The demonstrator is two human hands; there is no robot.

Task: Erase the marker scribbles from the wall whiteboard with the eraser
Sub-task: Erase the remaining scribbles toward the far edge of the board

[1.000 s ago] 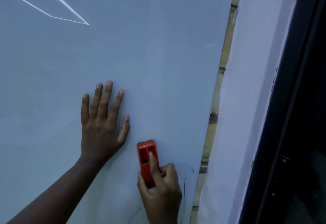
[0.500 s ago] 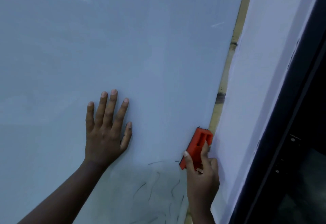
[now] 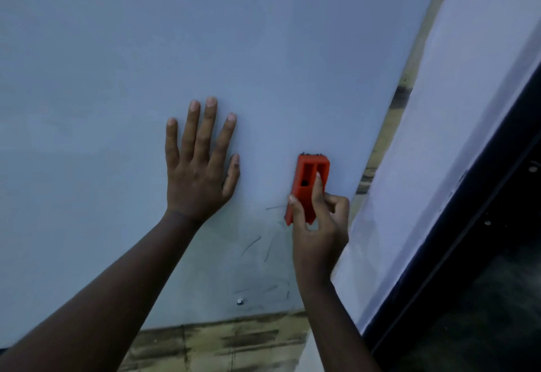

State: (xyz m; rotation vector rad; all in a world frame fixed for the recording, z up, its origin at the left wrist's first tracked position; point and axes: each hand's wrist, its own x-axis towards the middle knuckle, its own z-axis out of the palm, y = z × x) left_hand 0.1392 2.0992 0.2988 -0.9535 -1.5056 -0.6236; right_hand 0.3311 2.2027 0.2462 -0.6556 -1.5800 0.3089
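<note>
The whiteboard [image 3: 263,49] fills most of the view. My left hand [image 3: 199,163] presses flat on it, fingers straight and spread. My right hand [image 3: 319,225] grips an orange eraser [image 3: 307,184] against the board near its right edge, index finger laid along the eraser's back. Thin black marker scribbles [image 3: 257,245] remain below and left of the eraser, with fainter strokes [image 3: 263,289] near the board's lower edge.
A small metal screw [image 3: 240,302] sits near the board's bottom edge. Brownish brick wall [image 3: 222,339] shows below the board and in a strip along its right side. A white wall panel [image 3: 456,108] and a dark frame [image 3: 483,225] stand to the right.
The eraser and my right hand moved left from the board's right edge and stand more upright. The view tilted down, showing the board's lower edge. My left hand stays flat on the board.
</note>
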